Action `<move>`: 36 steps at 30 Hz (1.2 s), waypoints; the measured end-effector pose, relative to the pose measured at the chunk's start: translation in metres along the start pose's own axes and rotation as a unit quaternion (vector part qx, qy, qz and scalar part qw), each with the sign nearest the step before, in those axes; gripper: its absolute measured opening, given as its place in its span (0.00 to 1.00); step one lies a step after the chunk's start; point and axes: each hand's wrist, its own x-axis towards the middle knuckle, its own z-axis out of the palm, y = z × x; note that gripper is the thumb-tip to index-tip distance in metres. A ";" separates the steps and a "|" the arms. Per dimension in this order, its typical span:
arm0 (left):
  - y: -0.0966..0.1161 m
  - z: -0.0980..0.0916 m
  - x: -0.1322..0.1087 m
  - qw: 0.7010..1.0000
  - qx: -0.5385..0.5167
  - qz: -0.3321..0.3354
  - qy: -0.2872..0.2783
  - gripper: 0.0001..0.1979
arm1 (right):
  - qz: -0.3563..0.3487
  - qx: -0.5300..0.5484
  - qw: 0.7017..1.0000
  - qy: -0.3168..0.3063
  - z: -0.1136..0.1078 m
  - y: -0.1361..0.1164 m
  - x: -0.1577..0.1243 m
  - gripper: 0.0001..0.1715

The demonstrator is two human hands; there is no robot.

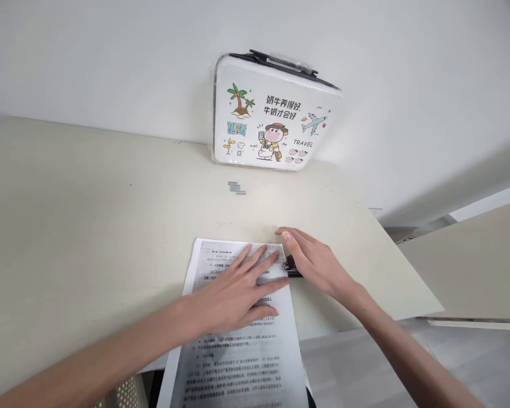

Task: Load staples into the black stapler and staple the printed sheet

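Paper (233,368) lies on the table (89,226), its near end jutting past the near edge. The left hand (242,289) rests on it, fingers spread wide. The right hand (317,260) covers part of a black stapler (296,273) at the paper's right edge; whether its fingers grip, I cannot tell. Tabletop stretches broadly left; staples (236,188) and a case (276,113) sit farther off.

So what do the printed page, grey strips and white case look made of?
Printed page: paper, matte under black print. Grey strips: probably metal, by their dull silvery tone. White case: smooth-fronted, perhaps plastic or coated fabric; the look leaves it open. Clear wrap at its top: likely plastic film, shiny and crinkled.
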 end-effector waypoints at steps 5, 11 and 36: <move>0.001 0.000 0.000 1.000 0.010 0.003 0.003 0.30 | 0.007 -0.028 1.000 -0.011 0.000 -0.003 0.000 0.33; 0.002 -0.002 0.001 1.000 0.015 -0.002 -0.003 0.30 | 0.018 -0.047 0.999 -0.012 0.002 -0.003 0.001 0.33; 0.001 0.002 0.001 1.000 0.018 -0.001 0.001 0.29 | 0.031 -0.046 0.998 -0.019 0.003 -0.002 0.002 0.33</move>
